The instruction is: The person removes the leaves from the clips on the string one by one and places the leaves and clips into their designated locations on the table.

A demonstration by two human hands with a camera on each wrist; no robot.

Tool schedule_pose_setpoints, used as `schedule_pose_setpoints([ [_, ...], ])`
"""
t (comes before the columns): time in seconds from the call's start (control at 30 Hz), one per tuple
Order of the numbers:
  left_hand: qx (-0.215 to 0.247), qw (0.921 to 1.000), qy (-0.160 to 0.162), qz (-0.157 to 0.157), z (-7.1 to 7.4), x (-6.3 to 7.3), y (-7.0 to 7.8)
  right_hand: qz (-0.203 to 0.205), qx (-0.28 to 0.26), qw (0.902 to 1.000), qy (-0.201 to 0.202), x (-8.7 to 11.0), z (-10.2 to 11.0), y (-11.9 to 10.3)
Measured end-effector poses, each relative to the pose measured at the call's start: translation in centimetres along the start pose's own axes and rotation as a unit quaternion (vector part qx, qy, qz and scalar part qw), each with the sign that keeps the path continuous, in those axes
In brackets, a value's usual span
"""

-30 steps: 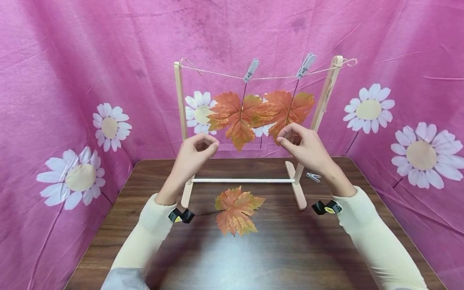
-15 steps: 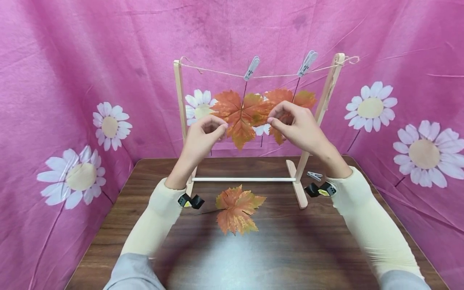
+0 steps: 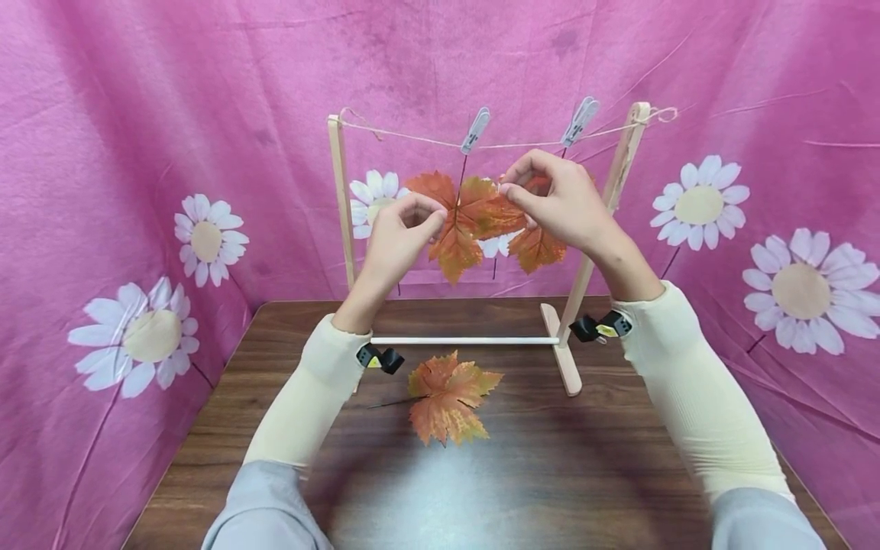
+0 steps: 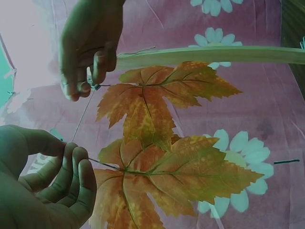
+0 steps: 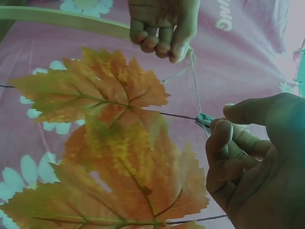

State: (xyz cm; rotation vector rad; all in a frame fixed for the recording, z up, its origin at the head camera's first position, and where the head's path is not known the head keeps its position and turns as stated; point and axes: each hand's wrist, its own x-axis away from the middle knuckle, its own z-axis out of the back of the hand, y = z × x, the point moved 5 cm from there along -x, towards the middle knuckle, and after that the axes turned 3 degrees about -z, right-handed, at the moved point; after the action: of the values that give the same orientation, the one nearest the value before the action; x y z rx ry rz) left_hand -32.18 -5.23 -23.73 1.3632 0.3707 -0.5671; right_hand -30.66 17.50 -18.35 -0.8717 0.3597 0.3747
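My left hand (image 3: 402,241) is raised before the left hanging leaf (image 3: 459,248), its thumb and fingertips bent close together with nothing visible between them. Higher up, my right hand (image 3: 560,198) covers part of the right hanging leaf (image 3: 539,252); its fingers are loosely curled, and I see nothing held. Both orange maple-like leaves hang by dark stems from grey clothespins, the left clothespin (image 3: 476,131) and the right clothespin (image 3: 580,122), on a thin string (image 3: 406,137). In the right wrist view, a clothespin (image 5: 204,119) appears beyond the right thumb and index finger.
A wooden frame (image 3: 339,176) with a white crossbar (image 3: 461,341) carries the string. A third leaf (image 3: 450,401) lies on the brown table (image 3: 509,489) before it. My right wrist mostly hides a loose clothespin on the table. Pink cloth with daisies (image 3: 697,205) surrounds everything.
Both hands have risen and moved inward, toward the string and the hanging leaves. My right wrist now covers most of the loose clothespin. The leaves and frame have stayed in place.
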Motion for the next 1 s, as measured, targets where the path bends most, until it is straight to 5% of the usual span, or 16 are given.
schedule_pose_setpoints([
  [0.5, -0.054, 0.9978, 0.038, 0.001, -1.2, -3.2, 1.2, -0.01, -0.024, 0.9996, -0.009, -3.6, 1.7, -2.0],
  [1.0, -0.103, 0.993, 0.053, 0.023, -1.7, -5.9, 1.8, -0.045, 0.046, 0.9976, -0.024, -6.9, 2.6, -3.9],
])
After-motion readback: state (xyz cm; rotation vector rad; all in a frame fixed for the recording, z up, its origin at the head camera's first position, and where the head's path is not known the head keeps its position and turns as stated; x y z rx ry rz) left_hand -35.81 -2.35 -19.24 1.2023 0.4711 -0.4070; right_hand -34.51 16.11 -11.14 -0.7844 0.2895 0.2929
